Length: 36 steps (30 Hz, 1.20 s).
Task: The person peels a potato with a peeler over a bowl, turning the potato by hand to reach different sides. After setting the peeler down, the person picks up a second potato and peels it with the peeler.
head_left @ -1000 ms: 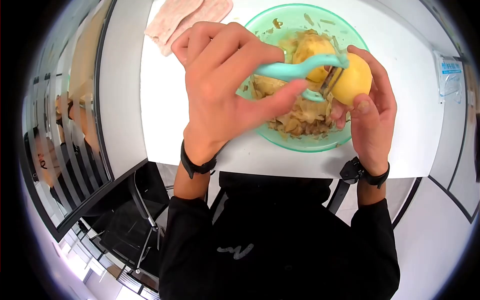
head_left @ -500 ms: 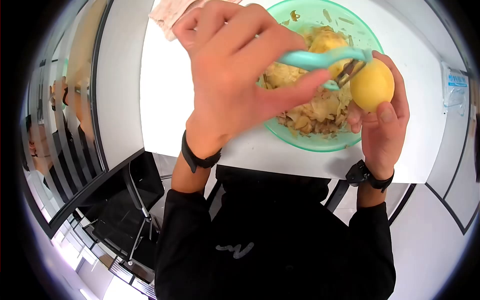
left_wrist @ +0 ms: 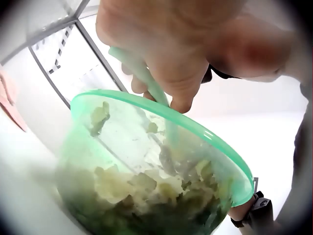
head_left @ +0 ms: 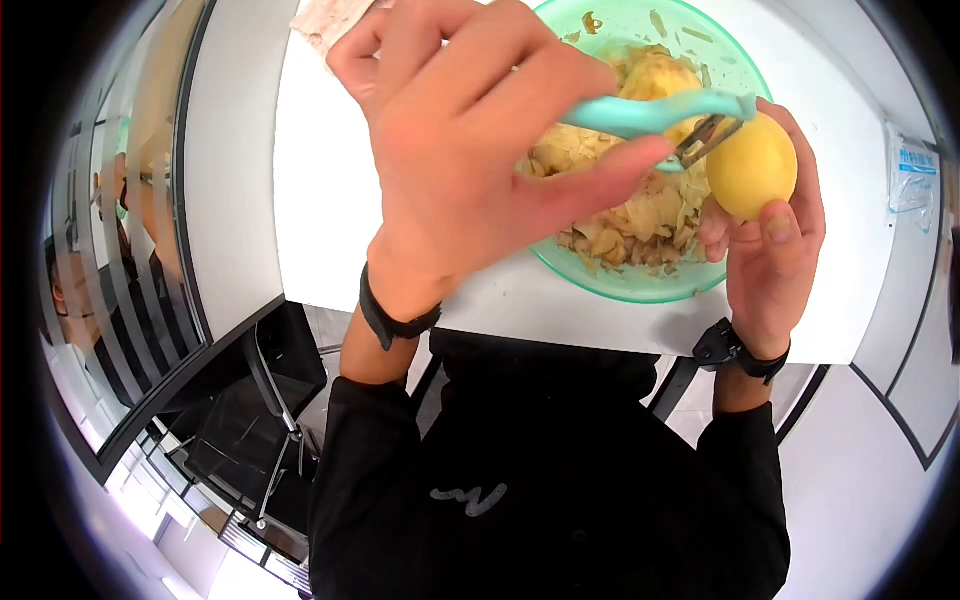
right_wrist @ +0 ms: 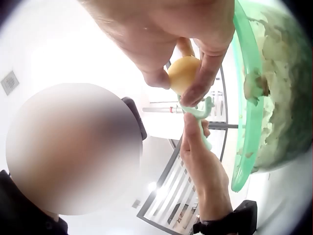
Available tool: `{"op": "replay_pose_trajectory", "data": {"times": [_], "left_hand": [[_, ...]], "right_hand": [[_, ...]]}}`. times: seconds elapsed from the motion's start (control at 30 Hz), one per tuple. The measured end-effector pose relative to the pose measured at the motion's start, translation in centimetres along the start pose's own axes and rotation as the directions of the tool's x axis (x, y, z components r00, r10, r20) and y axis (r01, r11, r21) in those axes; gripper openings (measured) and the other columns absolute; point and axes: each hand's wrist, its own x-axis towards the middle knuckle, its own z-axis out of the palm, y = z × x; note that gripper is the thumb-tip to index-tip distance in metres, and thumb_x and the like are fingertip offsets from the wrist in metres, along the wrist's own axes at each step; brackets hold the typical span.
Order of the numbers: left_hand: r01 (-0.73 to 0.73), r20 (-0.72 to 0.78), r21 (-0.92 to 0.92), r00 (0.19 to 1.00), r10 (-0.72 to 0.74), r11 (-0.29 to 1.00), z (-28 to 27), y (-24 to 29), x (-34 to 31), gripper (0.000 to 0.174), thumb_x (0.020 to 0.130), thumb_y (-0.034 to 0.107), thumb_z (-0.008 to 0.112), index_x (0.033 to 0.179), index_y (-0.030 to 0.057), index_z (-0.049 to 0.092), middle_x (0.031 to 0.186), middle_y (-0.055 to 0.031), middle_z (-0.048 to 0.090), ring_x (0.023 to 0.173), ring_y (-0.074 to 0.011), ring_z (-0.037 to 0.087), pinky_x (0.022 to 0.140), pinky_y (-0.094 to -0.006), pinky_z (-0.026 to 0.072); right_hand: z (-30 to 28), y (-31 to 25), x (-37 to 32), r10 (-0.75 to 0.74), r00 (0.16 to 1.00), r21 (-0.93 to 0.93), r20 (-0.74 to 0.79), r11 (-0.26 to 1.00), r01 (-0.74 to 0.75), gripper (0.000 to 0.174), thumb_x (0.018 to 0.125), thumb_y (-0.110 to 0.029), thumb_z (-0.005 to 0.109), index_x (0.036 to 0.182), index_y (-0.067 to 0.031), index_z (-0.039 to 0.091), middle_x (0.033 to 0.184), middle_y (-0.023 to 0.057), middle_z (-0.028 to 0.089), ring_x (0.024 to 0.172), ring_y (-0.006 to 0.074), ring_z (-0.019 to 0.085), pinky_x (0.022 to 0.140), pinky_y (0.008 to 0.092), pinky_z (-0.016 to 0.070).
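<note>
My left hand (head_left: 470,150) grips a turquoise peeler (head_left: 640,118), its thumb stretched out along the lower side. The metal blade is right at the upper left side of a smooth yellow peeled potato (head_left: 753,168). Fingers and thumb of my right hand (head_left: 770,275) hold that potato over the right edge of a green translucent bowl (head_left: 575,272). Inside the bowl lie a heap of peelings (head_left: 625,225) and another yellow potato (head_left: 660,75), partly hidden behind the peeler. From the right wrist view, the potato (right_wrist: 184,73) sits between fingertips, close to the peeler (right_wrist: 198,112).
The bowl stands on a white table (head_left: 330,200). At the table's far left lies a pink cloth (head_left: 325,22), mostly cut off. A clear packet with blue print (head_left: 912,180) is at the right side panel. A black chair (head_left: 250,420) stands at the lower left.
Both hands, the peeler, the potato and the bowl have shifted right in the head view, mostly in the first half second. Less of the pink cloth shows. Each hand keeps its hold.
</note>
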Motion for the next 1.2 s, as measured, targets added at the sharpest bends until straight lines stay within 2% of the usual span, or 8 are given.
{"op": "replay_pose_trajectory", "data": {"times": [0.3, 0.4, 0.53, 0.63, 0.77, 0.83, 0.93, 1.2], "left_hand": [[0.043, 0.086, 0.043, 0.995, -0.047, 0.998, -0.8, 1.3, 0.7, 0.038, 0.059, 0.034, 0.095, 0.087, 0.0166, 0.075, 0.082, 0.0018, 0.066, 0.088, -0.0193, 0.055, 0.084, -0.0347, 0.0352], [0.038, 0.045, 0.088, 0.998, -0.042, 0.995, -0.3, 0.4, 0.2, 0.036, 0.059, 0.032, 0.094, 0.086, 0.0166, 0.074, 0.081, 0.0019, 0.065, 0.087, -0.0190, 0.055, 0.084, -0.0347, 0.0348], [-0.142, 0.018, 0.098, 0.990, 0.141, 0.985, 0.0, -3.6, -1.2, 0.035, 0.059, 0.031, 0.093, 0.085, 0.0168, 0.074, 0.081, 0.0021, 0.065, 0.087, -0.0188, 0.055, 0.084, -0.0348, 0.0347], [-0.075, -0.043, -0.001, 0.996, 0.075, 0.997, 0.3, -0.5, 0.1, 0.035, 0.059, 0.031, 0.093, 0.085, 0.0166, 0.074, 0.080, 0.0019, 0.066, 0.087, -0.0189, 0.055, 0.085, -0.0348, 0.0349], [-0.208, 0.217, 0.193, 0.962, 0.166, 0.959, -1.6, -2.0, 0.0, 0.038, 0.057, 0.033, 0.093, 0.085, 0.0159, 0.074, 0.081, 0.0008, 0.067, 0.089, -0.0193, 0.057, 0.085, -0.0346, 0.0354], [-0.167, 0.117, 0.150, 0.982, 0.150, 0.974, -0.9, -2.8, -0.9, 0.038, 0.057, 0.034, 0.092, 0.085, 0.0153, 0.074, 0.081, 0.0005, 0.067, 0.090, -0.0195, 0.057, 0.086, -0.0347, 0.0359], [0.053, -0.037, 0.022, 0.998, -0.052, 0.998, -0.2, -0.6, -0.7, 0.036, 0.059, 0.032, 0.090, 0.084, 0.0142, 0.073, 0.081, 0.0001, 0.066, 0.090, -0.0205, 0.057, 0.086, -0.0348, 0.0367], [0.116, -0.021, -0.086, 0.993, -0.118, 0.990, -0.1, -0.4, -1.0, 0.029, 0.066, 0.028, 0.085, 0.085, 0.0105, 0.069, 0.080, -0.0017, 0.064, 0.087, -0.0241, 0.055, 0.085, -0.0361, 0.0384]], "right_hand": [[0.2, -0.3, 0.0, 0.015, 1.000, -0.004, -0.025, 1.000, -0.015, 0.067, 0.095, -0.025, 0.067, 0.148, 0.0066, 0.043, 0.106, 0.0165, 0.072, 0.068, 0.0156, 0.072, 0.057, 0.0245, 0.0599], [-0.1, 0.0, -0.1, -0.004, 1.000, 0.009, 0.003, 1.000, 0.004, 0.067, 0.094, -0.025, 0.068, 0.148, 0.0067, 0.043, 0.108, 0.0166, 0.072, 0.069, 0.0157, 0.072, 0.057, 0.0247, 0.0596], [-0.1, 0.0, 0.0, -0.002, 1.000, 0.032, 0.011, 0.999, 0.001, 0.066, 0.094, -0.023, 0.068, 0.148, 0.0068, 0.044, 0.109, 0.0168, 0.071, 0.069, 0.0161, 0.072, 0.057, 0.0250, 0.0591], [-0.2, 0.0, -0.1, 0.004, 1.000, 0.027, 0.013, 1.000, -0.004, 0.065, 0.094, -0.022, 0.068, 0.148, 0.0068, 0.044, 0.110, 0.0173, 0.071, 0.069, 0.0163, 0.072, 0.057, 0.0250, 0.0591], [0.1, 0.0, -0.2, 0.004, 1.000, 0.019, -0.012, 1.000, -0.003, 0.065, 0.094, -0.020, 0.069, 0.148, 0.0058, 0.045, 0.115, 0.0180, 0.070, 0.071, 0.0159, 0.072, 0.057, 0.0248, 0.0592], [0.0, 0.0, -0.2, 0.010, 1.000, 0.011, -0.002, 1.000, -0.010, 0.065, 0.093, -0.019, 0.069, 0.149, 0.0051, 0.045, 0.118, 0.0183, 0.069, 0.072, 0.0154, 0.072, 0.059, 0.0245, 0.0593], [-0.2, -0.1, -0.2, 0.012, 1.000, 0.000, 0.016, 1.000, -0.012, 0.066, 0.092, -0.015, 0.070, 0.149, 0.0040, 0.044, 0.123, 0.0187, 0.067, 0.075, 0.0144, 0.071, 0.063, 0.0239, 0.0595], [0.2, -0.1, -0.4, 0.049, 0.997, 0.035, -0.059, 0.998, -0.047, 0.067, 0.089, -0.019, 0.074, 0.144, 0.0041, 0.044, 0.123, 0.0157, 0.066, 0.083, 0.0148, 0.069, 0.069, 0.0237, 0.0573]]}}
